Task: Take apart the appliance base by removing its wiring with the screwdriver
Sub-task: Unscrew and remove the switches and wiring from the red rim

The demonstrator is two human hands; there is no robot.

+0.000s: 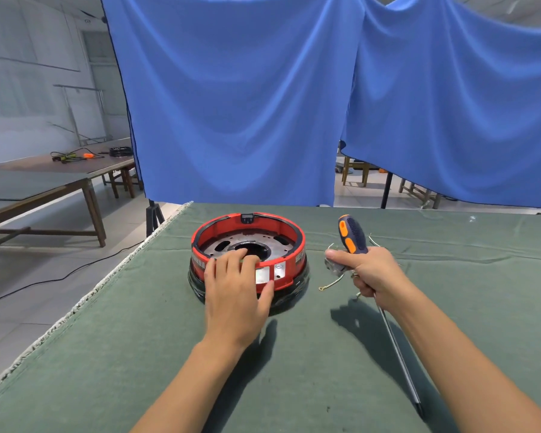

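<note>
the right hand (pixel 369 270) has its grip curled around the screwdriver (pixel 353 234), fingers wrapped where the blue-and-orange handle meets the shaft, thumb stretched out to the left. the handle stands up above the fist while the long metal shaft runs down and back toward the person along the right forearm, tip pointing at the near edge of the tabletop (pixel 138 354). the same hand also has a small bundle of wiring (pixel 336 267) tucked under the thumb (a greyish lump with thin pale leads, one ending in a ring terminal that dangles just above the cloth).

the left hand (pixel 236 292) grips the appliance base (pixel 281 242) at its near rim: fingers hooked over the red wall into the inside, thumb pressed against the outer side beside the silver labels. the base is round, red above and black below, and sits upright on the green cloth near the middle of the tabletop, just left of the right hand. inside it shows a grey metal plate with holes and a dark central opening.

behind hangs a blue curtain (pixel 247 104). far left, a wooden table (pixel 75 170) carries cables and small tools.
</note>
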